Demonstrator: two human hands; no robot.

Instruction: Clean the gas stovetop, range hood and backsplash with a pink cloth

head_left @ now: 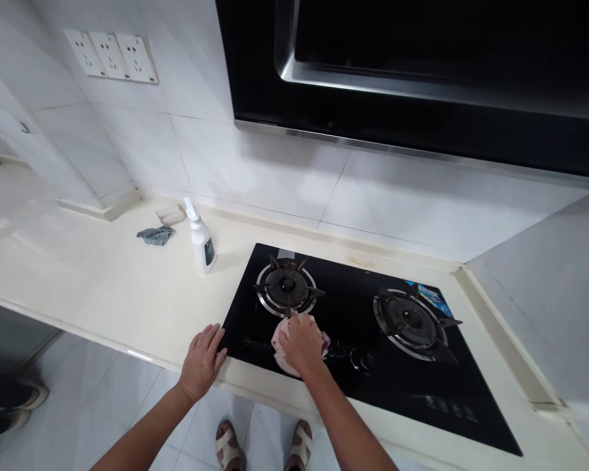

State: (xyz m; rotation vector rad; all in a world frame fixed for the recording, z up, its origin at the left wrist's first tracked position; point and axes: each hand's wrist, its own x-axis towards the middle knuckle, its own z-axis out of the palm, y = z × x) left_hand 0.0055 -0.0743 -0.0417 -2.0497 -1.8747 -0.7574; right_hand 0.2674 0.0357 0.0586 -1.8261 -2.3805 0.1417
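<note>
My right hand (302,341) is closed on a pale pink cloth (281,347), pressed against the black glass gas stove (343,307) just in front of its left burner (287,286). Part of the cloth is hidden under my fingers and palm. My left hand (203,358) lies flat on the cream countertop (142,294) at the stove's left front corner, fingers stretched out and holding nothing. Beside my right hand, to its right, is a dark control knob (361,360). The right burner (410,320) sits farther off.
A white spray bottle (202,245) stands left of the stove, near a crumpled grey-blue rag (156,235) and a clear, box-like item (171,214). Above hangs a black range hood (397,111). Another person's foot (32,396) shows at the lower left.
</note>
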